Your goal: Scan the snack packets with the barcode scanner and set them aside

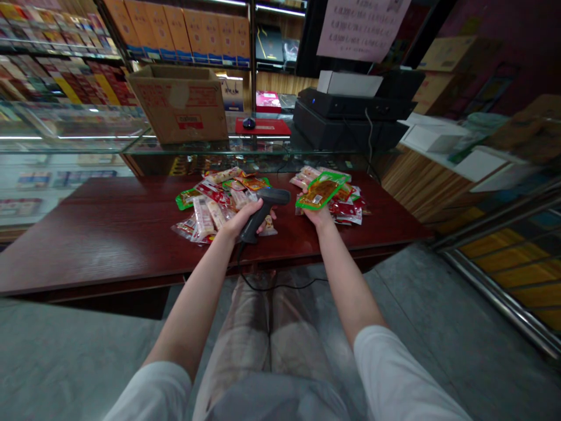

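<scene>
My left hand (245, 217) is wrapped round a black barcode scanner (258, 213), its nose facing right. Over there my right hand (319, 215) holds a green-edged snack pouch (325, 188), fingers mostly hidden underneath, its long side slanting away rightward. Its white label (316, 199) and the pink sign (363, 26) far past my fingers look too blurry to read.
</scene>
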A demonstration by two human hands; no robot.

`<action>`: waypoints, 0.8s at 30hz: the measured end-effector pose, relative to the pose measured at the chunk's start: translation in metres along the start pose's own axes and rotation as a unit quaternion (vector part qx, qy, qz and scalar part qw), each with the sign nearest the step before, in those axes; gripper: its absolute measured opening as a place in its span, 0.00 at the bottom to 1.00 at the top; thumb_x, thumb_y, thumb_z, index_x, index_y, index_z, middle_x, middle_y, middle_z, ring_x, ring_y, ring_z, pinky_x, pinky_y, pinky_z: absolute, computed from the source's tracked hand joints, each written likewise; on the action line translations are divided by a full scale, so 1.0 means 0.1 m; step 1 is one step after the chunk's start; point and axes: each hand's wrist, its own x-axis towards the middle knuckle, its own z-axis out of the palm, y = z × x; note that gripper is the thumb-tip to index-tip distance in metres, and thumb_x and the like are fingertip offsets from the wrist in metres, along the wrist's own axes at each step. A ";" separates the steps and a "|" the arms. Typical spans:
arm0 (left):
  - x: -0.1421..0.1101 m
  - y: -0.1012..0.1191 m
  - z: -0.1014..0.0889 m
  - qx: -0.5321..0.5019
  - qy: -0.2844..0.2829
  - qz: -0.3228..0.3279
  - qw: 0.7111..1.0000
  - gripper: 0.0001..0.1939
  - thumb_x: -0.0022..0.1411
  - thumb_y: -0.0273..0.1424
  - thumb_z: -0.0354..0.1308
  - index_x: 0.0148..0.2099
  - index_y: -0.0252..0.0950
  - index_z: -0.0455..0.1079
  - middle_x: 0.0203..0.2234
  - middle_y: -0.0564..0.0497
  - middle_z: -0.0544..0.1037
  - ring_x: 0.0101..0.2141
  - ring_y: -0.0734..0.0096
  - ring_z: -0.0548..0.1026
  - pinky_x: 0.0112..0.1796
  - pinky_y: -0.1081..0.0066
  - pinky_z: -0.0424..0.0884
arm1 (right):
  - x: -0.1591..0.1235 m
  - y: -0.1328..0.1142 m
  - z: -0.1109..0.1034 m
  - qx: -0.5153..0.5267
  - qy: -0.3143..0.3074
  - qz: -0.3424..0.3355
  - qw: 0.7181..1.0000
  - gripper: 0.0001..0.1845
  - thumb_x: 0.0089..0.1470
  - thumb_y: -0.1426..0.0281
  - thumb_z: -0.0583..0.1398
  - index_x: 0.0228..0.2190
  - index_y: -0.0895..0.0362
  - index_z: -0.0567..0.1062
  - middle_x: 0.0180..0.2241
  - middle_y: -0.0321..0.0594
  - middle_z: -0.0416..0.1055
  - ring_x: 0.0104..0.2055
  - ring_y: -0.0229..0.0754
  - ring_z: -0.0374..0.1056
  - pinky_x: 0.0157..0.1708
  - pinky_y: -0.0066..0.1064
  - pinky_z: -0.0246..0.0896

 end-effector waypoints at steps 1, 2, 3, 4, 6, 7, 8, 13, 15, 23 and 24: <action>-0.01 0.00 0.01 0.005 0.001 -0.002 1.000 0.32 0.58 0.54 0.59 0.50 0.30 0.73 0.23 0.50 0.76 0.15 0.76 0.66 0.15 0.74 0.59 | 0.01 0.02 -0.01 -0.005 0.001 0.000 1.000 0.04 0.58 0.65 0.61 0.37 0.48 0.76 0.29 0.31 0.73 0.29 0.37 0.67 0.34 0.30 0.67; -0.01 0.00 0.01 0.010 0.004 -0.005 1.000 0.32 0.59 0.55 0.59 0.50 0.30 0.73 0.21 0.51 0.74 0.15 0.76 0.66 0.15 0.74 0.59 | 0.02 0.04 -0.02 -0.011 0.004 -0.002 1.000 0.05 0.57 0.65 0.62 0.38 0.48 0.76 0.29 0.31 0.73 0.28 0.36 0.66 0.33 0.29 0.67; -0.01 0.00 0.01 0.014 0.007 -0.008 1.000 0.33 0.59 0.55 0.58 0.49 0.29 0.73 0.18 0.52 0.72 0.14 0.76 0.66 0.16 0.75 0.58 | 0.02 0.06 -0.04 -0.020 0.006 -0.007 1.000 0.08 0.55 0.65 0.63 0.39 0.47 0.76 0.30 0.31 0.73 0.28 0.36 0.66 0.32 0.29 0.66; -0.01 -0.01 0.01 0.017 0.007 -0.010 1.000 0.33 0.59 0.55 0.58 0.49 0.29 0.73 0.16 0.53 0.70 0.14 0.75 0.66 0.15 0.75 0.57 | 0.02 0.07 -0.05 -0.028 0.005 -0.013 0.999 0.11 0.54 0.64 0.65 0.41 0.47 0.76 0.30 0.31 0.73 0.29 0.36 0.67 0.32 0.28 0.66; 0.01 -0.02 0.00 0.021 0.002 -0.013 1.000 0.33 0.58 0.56 0.59 0.47 0.29 0.72 0.14 0.55 0.68 0.14 0.75 0.66 0.15 0.75 0.56 | 0.02 0.09 -0.07 -0.042 -0.003 -0.025 0.999 0.15 0.50 0.64 0.66 0.42 0.46 0.75 0.31 0.31 0.73 0.31 0.37 0.68 0.31 0.28 0.66; 0.02 -0.03 -0.01 0.022 -0.002 -0.012 1.000 0.33 0.57 0.57 0.60 0.46 0.30 0.72 0.14 0.55 0.68 0.14 0.75 0.66 0.15 0.75 0.56 | 0.01 0.09 -0.08 -0.046 -0.007 -0.027 0.999 0.17 0.49 0.64 0.67 0.42 0.46 0.74 0.31 0.31 0.72 0.32 0.38 0.68 0.30 0.28 0.66; 0.02 -0.04 -0.01 0.022 -0.005 -0.011 1.000 0.33 0.56 0.57 0.60 0.45 0.30 0.72 0.15 0.54 0.69 0.14 0.75 0.66 0.15 0.75 0.56 | 0.01 0.10 -0.08 -0.046 -0.008 -0.028 0.999 0.17 0.48 0.64 0.67 0.42 0.46 0.74 0.30 0.31 0.72 0.31 0.38 0.68 0.29 0.29 0.66; 0.03 -0.04 -0.03 0.026 0.006 -0.002 1.000 0.33 0.56 0.57 0.60 0.44 0.30 0.73 0.16 0.52 0.71 0.14 0.74 0.68 0.15 0.74 0.60 | 0.01 0.13 -0.02 -0.066 0.036 -0.067 0.995 0.10 0.52 0.63 0.64 0.37 0.49 0.73 0.27 0.31 0.71 0.27 0.37 0.67 0.32 0.30 0.71; 0.02 0.00 -0.01 0.021 0.018 0.009 1.000 0.33 0.57 0.57 0.59 0.45 0.29 0.72 0.16 0.51 0.72 0.15 0.73 0.69 0.16 0.74 0.62 | 0.05 0.08 0.02 -0.141 0.062 -0.112 0.982 0.09 0.54 0.62 0.60 0.38 0.50 0.72 0.29 0.33 0.72 0.29 0.38 0.70 0.34 0.32 0.72; -0.03 0.47 -0.16 0.060 0.254 0.051 0.964 0.27 0.57 0.57 0.60 0.39 0.36 0.66 0.16 0.55 0.71 0.15 0.74 0.69 0.16 0.75 0.64 | 0.20 -0.80 -0.18 -0.518 0.237 -0.233 0.788 0.27 0.50 0.78 0.54 0.53 0.60 0.62 0.40 0.48 0.72 0.45 0.50 0.70 0.55 0.48 0.61; -0.05 0.53 -0.22 0.057 0.280 0.053 0.957 0.27 0.58 0.57 0.60 0.39 0.37 0.66 0.16 0.55 0.70 0.14 0.74 0.68 0.16 0.75 0.64 | 0.19 -0.88 -0.23 -0.560 0.243 -0.221 0.760 0.27 0.50 0.78 0.54 0.53 0.60 0.62 0.38 0.48 0.71 0.44 0.51 0.70 0.54 0.48 0.61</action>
